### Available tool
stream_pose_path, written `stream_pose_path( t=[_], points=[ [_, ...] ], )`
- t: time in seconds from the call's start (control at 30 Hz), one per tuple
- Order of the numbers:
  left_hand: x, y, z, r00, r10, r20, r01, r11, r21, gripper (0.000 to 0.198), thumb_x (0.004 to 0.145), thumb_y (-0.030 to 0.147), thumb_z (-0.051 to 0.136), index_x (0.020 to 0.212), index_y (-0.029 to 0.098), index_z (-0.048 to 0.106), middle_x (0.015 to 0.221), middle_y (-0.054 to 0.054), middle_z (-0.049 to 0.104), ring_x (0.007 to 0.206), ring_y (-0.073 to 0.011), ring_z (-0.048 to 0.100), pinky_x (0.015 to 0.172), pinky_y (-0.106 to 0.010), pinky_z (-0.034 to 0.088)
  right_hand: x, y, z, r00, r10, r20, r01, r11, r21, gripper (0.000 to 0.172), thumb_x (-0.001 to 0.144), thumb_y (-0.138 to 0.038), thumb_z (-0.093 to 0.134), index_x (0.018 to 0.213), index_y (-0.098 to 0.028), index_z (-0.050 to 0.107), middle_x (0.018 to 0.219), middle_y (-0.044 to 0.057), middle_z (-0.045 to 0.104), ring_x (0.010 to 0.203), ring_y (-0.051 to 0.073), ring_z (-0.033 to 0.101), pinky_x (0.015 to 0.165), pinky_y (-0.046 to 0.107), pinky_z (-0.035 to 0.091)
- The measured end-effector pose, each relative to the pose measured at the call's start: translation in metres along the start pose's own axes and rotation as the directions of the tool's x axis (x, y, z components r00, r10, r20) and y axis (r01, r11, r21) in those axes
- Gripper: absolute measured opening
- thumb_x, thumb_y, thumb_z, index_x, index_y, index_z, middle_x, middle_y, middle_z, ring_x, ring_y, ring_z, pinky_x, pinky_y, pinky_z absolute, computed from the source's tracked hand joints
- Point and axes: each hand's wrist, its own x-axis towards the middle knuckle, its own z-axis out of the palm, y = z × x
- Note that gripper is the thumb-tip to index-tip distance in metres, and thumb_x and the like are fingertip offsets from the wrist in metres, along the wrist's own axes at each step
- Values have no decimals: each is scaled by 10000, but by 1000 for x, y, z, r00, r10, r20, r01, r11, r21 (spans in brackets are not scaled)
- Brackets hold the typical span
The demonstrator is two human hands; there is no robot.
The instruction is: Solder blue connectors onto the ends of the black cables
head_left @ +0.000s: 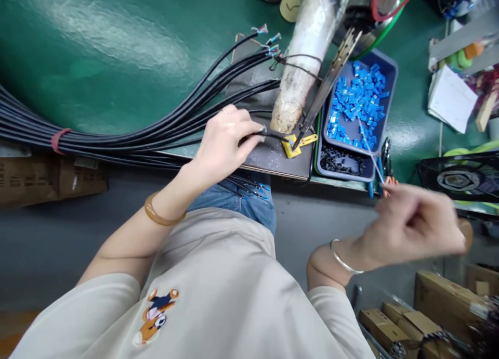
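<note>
My left hand (pixel 226 140) pinches a black cable (pixel 268 136) near its end, pressing it onto the dark mat (pixel 273 158) beside a yellow fixture (pixel 297 145) under a wrapped machine arm (pixel 302 62). A thick bundle of black cables (pixel 117 135), tied with a red band (pixel 58 139), fans out from the left across the green bench (pixel 97 47). My right hand (pixel 413 226) is off the bench edge, blurred by motion, fingers curled; small orange and blue bits (pixel 384 184) show near its fingertips.
A blue tray (pixel 390 67) holds several blue connectors (pixel 358 104) and black parts (pixel 343 161). Papers (pixel 452 96) and tools lie at the right. Cardboard boxes (pixel 440 296) stand on the floor at lower right, another box (pixel 39 177) under the bench at left.
</note>
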Motion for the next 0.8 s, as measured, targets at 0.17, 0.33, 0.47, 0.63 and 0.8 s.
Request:
stream_pose_path(
  t=[0.17,0.33,0.47,0.63,0.8],
  points=[
    [-10,28,-19,908,204,366,-81,942,-325,158,852,222,641,929,171,770,848,-49,760,753,-136,665,711,-236,448,32,40,40,952,-21,304,88,974,-210,214,878,-359,598,815,-197,724,733,28,674,586,135,490,635,305,352],
    [-15,37,-23,637,434,637,10,821,-570,138,850,192,638,880,187,773,829,-44,774,697,-107,690,660,-176,463,48,69,39,932,57,359,62,948,-312,144,837,-301,652,832,-189,743,748,37,690,589,131,458,638,300,327],
    [-23,35,-14,655,359,665,260,720,-644,152,850,256,653,901,155,755,734,-44,735,619,-105,644,578,-177,463,52,71,35,928,35,370,96,939,-330,137,830,-299,662,848,-200,754,772,43,702,612,143,475,647,305,332],
    [-36,29,0,845,-163,509,524,441,-728,132,838,270,676,883,147,691,553,23,589,446,-38,445,420,-142,340,49,74,48,926,-23,377,116,967,-225,171,842,-287,632,923,-205,758,848,57,735,649,160,554,679,307,408],
    [-38,29,8,871,-311,381,473,318,-821,205,756,217,751,931,158,661,594,27,616,411,-20,410,377,-133,306,49,80,60,925,-23,379,114,969,-221,135,822,-264,628,860,-201,741,850,60,737,685,176,588,724,322,443]
  ],
)
